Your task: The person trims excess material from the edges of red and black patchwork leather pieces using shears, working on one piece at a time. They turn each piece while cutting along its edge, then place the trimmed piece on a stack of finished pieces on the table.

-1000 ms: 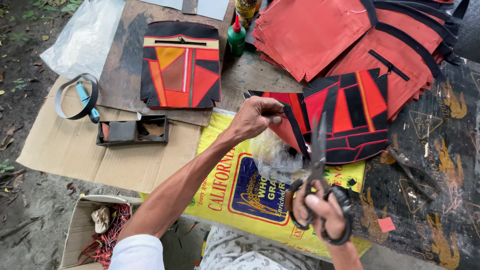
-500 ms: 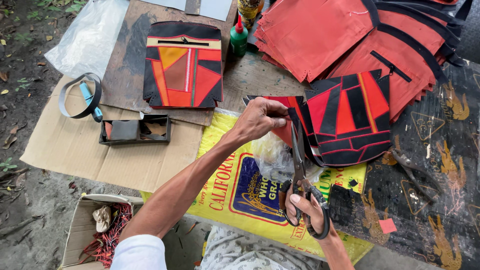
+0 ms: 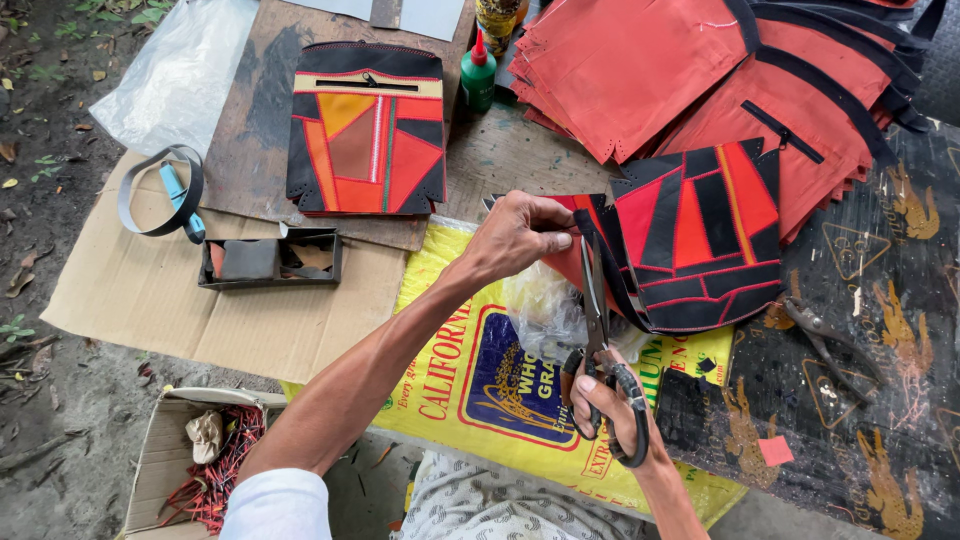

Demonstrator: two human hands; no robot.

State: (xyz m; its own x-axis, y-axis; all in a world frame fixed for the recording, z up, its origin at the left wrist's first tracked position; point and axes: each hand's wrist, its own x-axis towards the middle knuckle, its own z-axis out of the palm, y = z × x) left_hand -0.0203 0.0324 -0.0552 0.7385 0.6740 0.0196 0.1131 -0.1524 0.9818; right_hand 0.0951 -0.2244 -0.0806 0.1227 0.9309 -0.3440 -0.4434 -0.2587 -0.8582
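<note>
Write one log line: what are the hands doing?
left hand: pinches red-and-black patchwork piece | right hand: holds scissors, blades at piece's edge

One head-worn camera looks steeply down, close above the worktable.

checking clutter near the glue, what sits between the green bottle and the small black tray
In the head view, the red and black patchwork panel on its brown board lies between the bottle and the tray.

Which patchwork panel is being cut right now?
The red-and-black panel pinched by the left hand, scissors at its edge; the orange-patched panel lies untouched on the board.
</note>
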